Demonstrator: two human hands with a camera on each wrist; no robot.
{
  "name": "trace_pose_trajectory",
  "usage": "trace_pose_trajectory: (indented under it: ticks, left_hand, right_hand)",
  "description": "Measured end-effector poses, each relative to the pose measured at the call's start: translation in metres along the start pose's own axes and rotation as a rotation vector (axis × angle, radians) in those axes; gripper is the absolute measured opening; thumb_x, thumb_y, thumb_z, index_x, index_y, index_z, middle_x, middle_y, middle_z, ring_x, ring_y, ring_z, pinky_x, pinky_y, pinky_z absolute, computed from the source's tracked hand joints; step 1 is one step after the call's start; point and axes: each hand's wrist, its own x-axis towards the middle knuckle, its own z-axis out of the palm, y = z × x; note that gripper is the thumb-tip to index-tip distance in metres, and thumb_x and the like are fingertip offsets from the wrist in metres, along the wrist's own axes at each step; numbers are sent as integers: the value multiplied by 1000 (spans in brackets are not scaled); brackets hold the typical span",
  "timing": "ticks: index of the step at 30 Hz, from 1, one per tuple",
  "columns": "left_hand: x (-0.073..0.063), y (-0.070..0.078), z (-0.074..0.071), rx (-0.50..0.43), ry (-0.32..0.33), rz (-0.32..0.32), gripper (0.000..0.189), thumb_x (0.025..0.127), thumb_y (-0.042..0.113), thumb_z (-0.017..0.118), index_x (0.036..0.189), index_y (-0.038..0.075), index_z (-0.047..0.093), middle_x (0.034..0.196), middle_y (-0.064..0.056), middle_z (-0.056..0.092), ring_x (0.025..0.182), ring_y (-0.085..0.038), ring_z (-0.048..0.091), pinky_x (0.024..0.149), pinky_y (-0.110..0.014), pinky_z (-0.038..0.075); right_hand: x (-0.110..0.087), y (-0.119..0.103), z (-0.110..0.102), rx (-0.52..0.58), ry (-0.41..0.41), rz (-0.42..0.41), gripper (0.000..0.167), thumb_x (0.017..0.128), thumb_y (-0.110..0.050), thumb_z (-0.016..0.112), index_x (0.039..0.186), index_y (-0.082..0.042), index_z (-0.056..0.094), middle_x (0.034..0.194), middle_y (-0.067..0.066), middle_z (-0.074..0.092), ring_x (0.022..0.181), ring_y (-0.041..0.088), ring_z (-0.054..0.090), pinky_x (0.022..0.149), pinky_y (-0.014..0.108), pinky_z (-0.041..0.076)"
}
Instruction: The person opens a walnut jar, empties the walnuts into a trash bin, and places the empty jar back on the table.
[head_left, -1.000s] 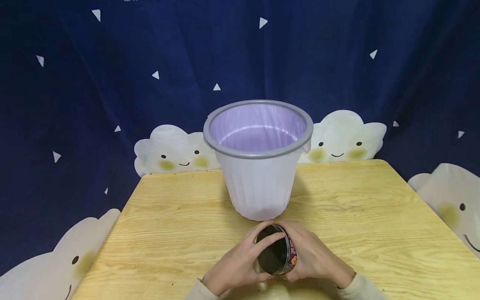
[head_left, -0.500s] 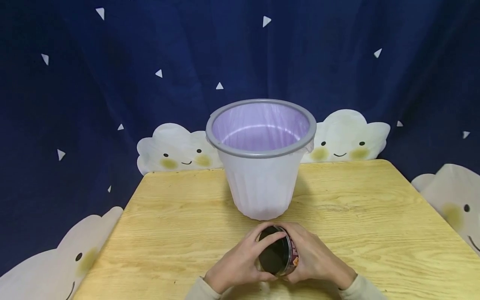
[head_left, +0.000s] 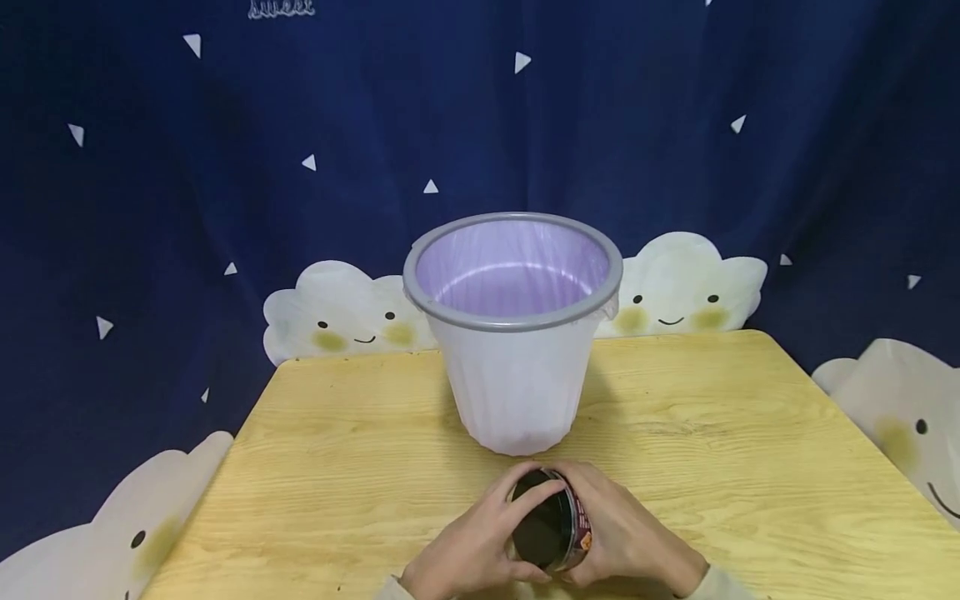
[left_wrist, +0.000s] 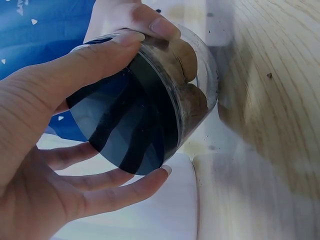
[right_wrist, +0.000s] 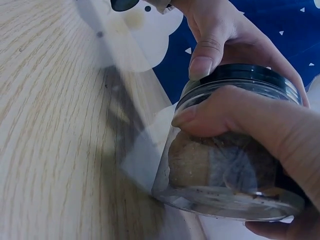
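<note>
Clear cylindrical jar (head_left: pixel 582 537) with a flat, glossy black lid (head_left: pixel 542 535) and a dark red label touched with orange, held between two bare hands at the near side of a pale yellow wood-grain table (head_left: pixel 322 483). Tilted, lid facing up and toward the left; contact with the wood impossible to tell. Brown lumps (right_wrist: pixel 192 162) visible through the clear wall.

Left hand (head_left: pixel 476 537) cupped to the width of the lid: thumb on one edge, fingers spread toward the opposite edge. Right hand (head_left: pixel 628 531) wrapped around the jar's body, thumb lying along the wall just below the lid. Both curled only as far as the jar's thickness allows.

Just beyond the hands, upright on the table: tapered white bucket (head_left: pixel 517 387) with lilac inside and grey rim. Farther back, dark blue curtain (head_left: pixel 375 100) with white triangles and smiling white clouds (head_left: pixel 348 304).

Judging by the grip, probably at the stage of working the lid, on the jar at this moment; loosening or tightening not readable. Next move likely to call for a steady right-hand brace, even left-hand pressure around the lid's edge, and little further tilting, for fear of spilling the lumps.
</note>
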Motion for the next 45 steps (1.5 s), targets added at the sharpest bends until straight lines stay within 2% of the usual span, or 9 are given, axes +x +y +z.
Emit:
trace_pose_trajectory:
  ticks: [3,8,15,23,27,34,41,45]
  left_hand:
    - [-3,1,1,-4,2,-8,105,66,34,89,151,27,28,152,-7,24,133,-25,38,97,-33,47]
    - [-2,-1,2,42,37,30,105,64,32,91,150,23,30,152,-7,24,133,-24,37,99,-33,46]
    - [1,-1,1,19,11,-18,103,66,35,89,150,25,30,150,-7,28,131,-25,39,100,-34,45]
    - [1,-3,4,19,45,89,107,59,23,93,148,21,33,152,-8,25,136,-25,32,100,-37,45]
    - [-1,-4,4,2,58,79,100,63,25,91,147,21,36,150,-9,29,135,-24,34,102,-35,43]
    - [-2,-1,7,12,62,52,104,62,28,91,148,23,33,153,-7,22,138,-25,29,99,-36,46]
    - [1,-2,10,7,73,51,99,68,32,88,148,23,33,151,-10,25,136,-24,33,99,-36,46]
    - [-1,-1,10,-35,78,27,101,66,32,89,149,23,33,152,-7,23,137,-23,30,100,-38,45]
  right_hand:
    - [-2,-2,3,-9,6,10,104,54,-55,88,138,-15,43,129,-8,50,112,14,53,87,37,53]
    - [-1,-2,3,-21,16,9,107,51,-50,90,139,-13,43,131,-5,50,114,15,53,88,38,53]
    - [0,-1,1,-34,25,-4,107,48,-45,91,137,-10,44,129,-4,51,113,16,53,88,39,53]
    - [0,-2,2,-32,21,6,111,46,-43,92,139,-11,42,131,-4,51,114,15,52,88,39,53]
    - [-1,-3,3,-28,22,3,110,45,-42,92,139,-12,43,130,-5,51,113,15,53,88,38,53]
    - [-2,-5,4,-32,20,3,110,46,-44,92,138,-9,43,128,-2,52,111,15,54,86,37,54]
    - [-1,-4,2,-25,20,-1,111,46,-40,91,140,-10,42,130,0,52,114,16,53,88,39,53]
    - [-2,-3,3,-20,32,-20,108,46,-42,91,137,-9,44,127,3,54,112,17,54,88,39,53]
